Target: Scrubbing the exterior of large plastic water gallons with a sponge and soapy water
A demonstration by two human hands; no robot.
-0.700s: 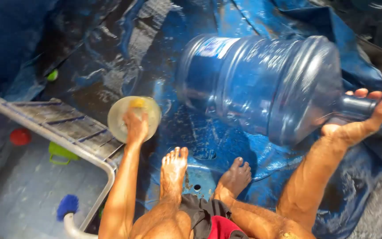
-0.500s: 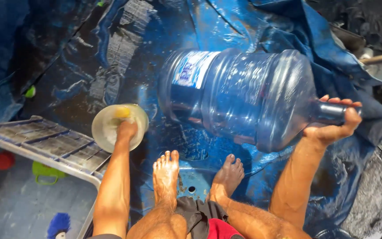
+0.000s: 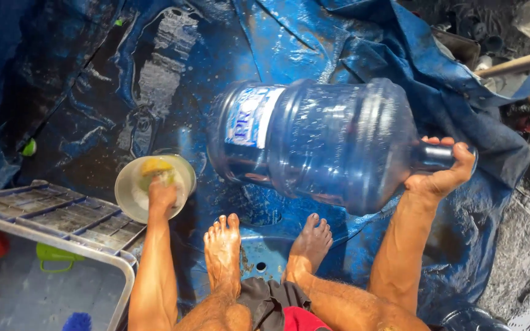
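On the wet blue tarp (image 3: 173,73), a large clear blue water jug (image 3: 320,144) lies on its side, its labelled base end pointing away from the neck. At the neck end of the jug, the right hand (image 3: 440,171) is closed around the narrow neck, gripping it. Beyond the base end of the jug, the left hand (image 3: 162,195) reaches into a round pale bowl (image 3: 131,190), fingers curled down on a yellow sponge (image 3: 154,167); whether it grips the sponge cannot be told. Just below the jug, 2 bare feet (image 3: 222,251) rest on the tarp. Past the bowl, away from the jug, a grey plastic crate (image 3: 50,211) sits at the tarp's edge
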